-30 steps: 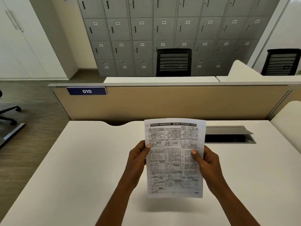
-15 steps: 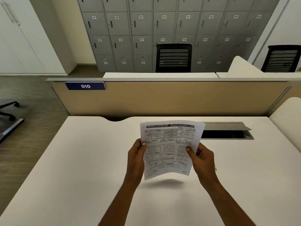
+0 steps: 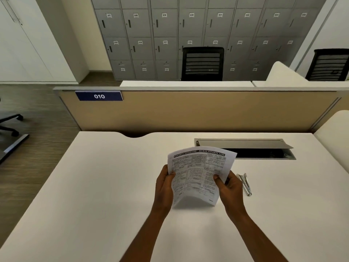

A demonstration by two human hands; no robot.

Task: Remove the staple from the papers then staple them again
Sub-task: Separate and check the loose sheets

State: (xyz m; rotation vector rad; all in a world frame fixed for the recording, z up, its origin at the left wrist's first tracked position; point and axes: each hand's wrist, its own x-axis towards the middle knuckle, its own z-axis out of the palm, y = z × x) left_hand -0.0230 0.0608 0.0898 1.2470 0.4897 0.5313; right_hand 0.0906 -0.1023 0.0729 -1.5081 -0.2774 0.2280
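Pinching opposite edges, left hand [image 3: 164,188] and right hand [image 3: 229,190] hold papers [image 3: 198,174] whose small print is unreadable.

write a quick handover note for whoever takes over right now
Left hand: grips the papers by the left edge, thumb on the front.
Right hand: grips the right edge.
Papers: held above the desk, bowed, print facing up.
Stapler: lies on the desk just right of the right hand, untouched.
Done: papers are in hand; the staple is too small to see.
Left: pull the staple, then staple again.
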